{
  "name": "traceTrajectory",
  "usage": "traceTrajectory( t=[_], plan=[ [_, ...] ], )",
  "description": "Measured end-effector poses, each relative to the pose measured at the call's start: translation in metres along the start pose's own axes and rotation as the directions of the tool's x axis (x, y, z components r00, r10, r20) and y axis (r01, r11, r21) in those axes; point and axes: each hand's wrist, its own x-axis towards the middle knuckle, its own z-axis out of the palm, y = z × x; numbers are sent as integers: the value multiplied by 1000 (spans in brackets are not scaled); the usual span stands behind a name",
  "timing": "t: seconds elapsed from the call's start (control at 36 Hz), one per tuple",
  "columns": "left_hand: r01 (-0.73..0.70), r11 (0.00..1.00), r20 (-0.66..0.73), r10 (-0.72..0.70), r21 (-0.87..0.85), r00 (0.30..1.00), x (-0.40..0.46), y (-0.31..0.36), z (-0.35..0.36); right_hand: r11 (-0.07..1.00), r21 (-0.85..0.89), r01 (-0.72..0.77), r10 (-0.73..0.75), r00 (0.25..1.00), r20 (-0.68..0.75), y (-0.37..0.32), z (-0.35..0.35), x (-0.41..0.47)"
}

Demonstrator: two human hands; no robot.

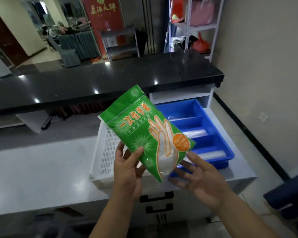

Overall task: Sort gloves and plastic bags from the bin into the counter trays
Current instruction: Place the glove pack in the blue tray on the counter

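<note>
Both forearms reach in from the bottom edge. Left hand (127, 170) grips the lower left edge of a green glove packet (144, 133), thumb on the printed front, fingers behind. Right hand (198, 176) is spread with relaxed fingers at the packet's lower right corner, fingertips touching its underside, not curled round it. The packet is held in the air, tilted, top end pointing up-left, over the gap between bin and tray. It has orange lettering, a glove drawing and an orange round label.

Just behind the hands, a white perforated bin (103, 148) sits on the pale lower counter (41, 169); its contents are hidden by the packet. Just beside it on the right, a blue divided tray (218, 131) holds clear plastic rolls (194, 133) in its compartments; the far compartment's contents are unclear. Black drawer handles (156, 196) show on the counter front below.

Further back, a raised black countertop (110, 79) runs across. Beyond it, a red banner (103, 18) and a metal shelf rack (196, 26) with bags.
</note>
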Motion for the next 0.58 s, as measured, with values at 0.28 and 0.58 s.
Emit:
traceTrajectory(
  t=[0.28, 0.58],
  plan=[
    [29, 995, 158, -44, 95, 987, 7, -19, 43, 991, 55, 122, -120, 992, -48, -34, -26, 16],
    [478, 879, 686, -355, 13, 635, 89, 78, 23, 961, -233, 147, -125, 986, 109, -115, -33, 40]
  ],
)
